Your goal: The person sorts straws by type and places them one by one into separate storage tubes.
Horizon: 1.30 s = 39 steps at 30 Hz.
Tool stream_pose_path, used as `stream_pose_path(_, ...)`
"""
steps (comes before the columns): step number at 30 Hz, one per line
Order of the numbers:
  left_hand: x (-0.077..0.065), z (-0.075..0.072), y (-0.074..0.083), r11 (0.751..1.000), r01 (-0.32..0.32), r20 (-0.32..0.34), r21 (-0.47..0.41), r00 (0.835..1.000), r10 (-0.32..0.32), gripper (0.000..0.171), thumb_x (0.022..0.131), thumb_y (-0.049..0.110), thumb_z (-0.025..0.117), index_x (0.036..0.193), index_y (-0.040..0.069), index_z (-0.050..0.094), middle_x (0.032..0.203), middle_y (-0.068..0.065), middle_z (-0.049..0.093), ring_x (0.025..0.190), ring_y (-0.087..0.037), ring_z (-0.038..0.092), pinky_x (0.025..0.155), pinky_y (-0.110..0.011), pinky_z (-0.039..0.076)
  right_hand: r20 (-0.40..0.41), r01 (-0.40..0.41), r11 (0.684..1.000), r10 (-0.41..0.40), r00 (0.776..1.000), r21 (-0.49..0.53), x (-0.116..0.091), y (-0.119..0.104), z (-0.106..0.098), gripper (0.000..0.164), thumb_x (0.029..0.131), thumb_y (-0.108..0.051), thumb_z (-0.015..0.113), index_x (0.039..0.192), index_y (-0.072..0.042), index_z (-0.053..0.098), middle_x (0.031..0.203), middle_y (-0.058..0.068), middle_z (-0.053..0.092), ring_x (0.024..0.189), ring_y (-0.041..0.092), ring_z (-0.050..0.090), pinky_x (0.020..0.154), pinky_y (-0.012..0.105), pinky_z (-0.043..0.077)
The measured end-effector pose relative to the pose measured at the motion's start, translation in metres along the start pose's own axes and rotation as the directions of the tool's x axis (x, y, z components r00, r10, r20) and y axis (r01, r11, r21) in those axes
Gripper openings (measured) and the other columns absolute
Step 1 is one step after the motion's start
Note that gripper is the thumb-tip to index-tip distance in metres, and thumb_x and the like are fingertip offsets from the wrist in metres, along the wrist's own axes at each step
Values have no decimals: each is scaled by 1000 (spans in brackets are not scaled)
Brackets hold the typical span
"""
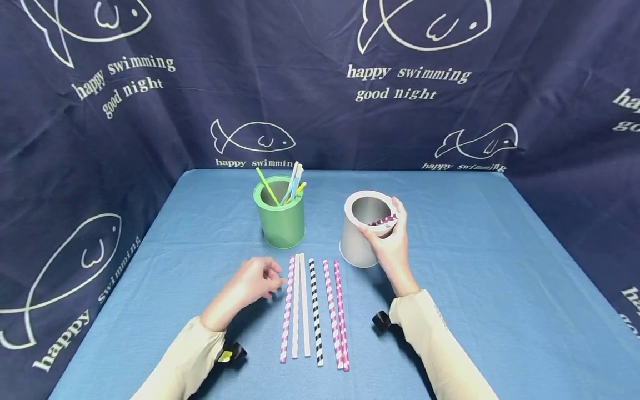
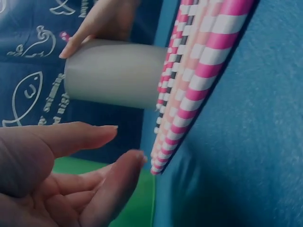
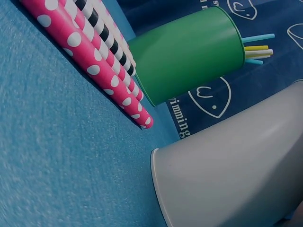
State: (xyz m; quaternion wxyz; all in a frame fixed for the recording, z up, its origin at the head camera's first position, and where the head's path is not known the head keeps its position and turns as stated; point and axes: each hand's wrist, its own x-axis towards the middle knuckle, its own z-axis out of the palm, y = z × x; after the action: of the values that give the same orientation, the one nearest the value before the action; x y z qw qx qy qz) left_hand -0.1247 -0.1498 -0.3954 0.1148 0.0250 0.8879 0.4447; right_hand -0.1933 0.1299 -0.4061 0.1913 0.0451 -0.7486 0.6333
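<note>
My right hand [image 1: 394, 247] grips the white can [image 1: 356, 244] at its upper part, thumb and fingers spread around the rim. Inside that can leans a dark pink patterned straw [image 1: 384, 220], its upper end by the hand. My left hand [image 1: 257, 278] hovers beside the row of paper straws, thumb and forefinger apart with nothing between them. Nearest to it lies a pink-and-white striped straw [image 2: 208, 61]. Further right come two pale straws [image 1: 305, 311], a black-and-white striped straw [image 1: 316, 314], another pink striped straw [image 1: 332, 311] and a pink dotted straw [image 3: 94, 70].
A green can [image 1: 283, 225] stands behind the straws to the left, holding several green, blue, white and yellow straws [image 1: 295, 183]. Blue cloth [image 1: 480, 266] covers the table. A dark blue curtain [image 1: 320, 105] with fish drawings hangs along the back and sides.
</note>
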Motion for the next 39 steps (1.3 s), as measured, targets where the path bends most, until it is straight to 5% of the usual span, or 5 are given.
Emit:
stream_pose_path(5,5,9,2,996,91,77,-5,993,-90,14,81,3,71,83,-3,59,64,-11,64,50,-12,62,51,-28,58,-4,-7,1000,7,1000,4,0,0,0,93,74,-16,81,150,-16,28,152,0,40,131,17,43,111,32,30)
stream_pose_path(15,17,19,4,980,180,69,82,980,-186,22,78,3,76,85,-2,56,67,-9,63,47,-11,63,49,-26,57,-8,0,1000,0,1000,8,0,3,1,94,73,-14,81,150,-14,28,152,3,40,132,18,42,112,31,30)
stream_pose_path(34,23,28,7,981,134,51,141,988,-143,30,76,9,79,71,5,51,53,-8,63,41,-9,61,47,-23,54,-7,9,1000,-9,1000,4,0,1,2,91,75,-13,79,150,-13,28,153,5,39,133,20,42,112,31,29)
stream_pose_path(39,24,28,6,986,145,62,80,987,-151,28,77,4,77,71,3,50,57,-7,61,42,-9,61,48,-25,55,-7,8,1000,-8,1000,4,0,1,1,92,75,-14,80,150,-14,28,152,4,40,132,18,43,110,26,30)
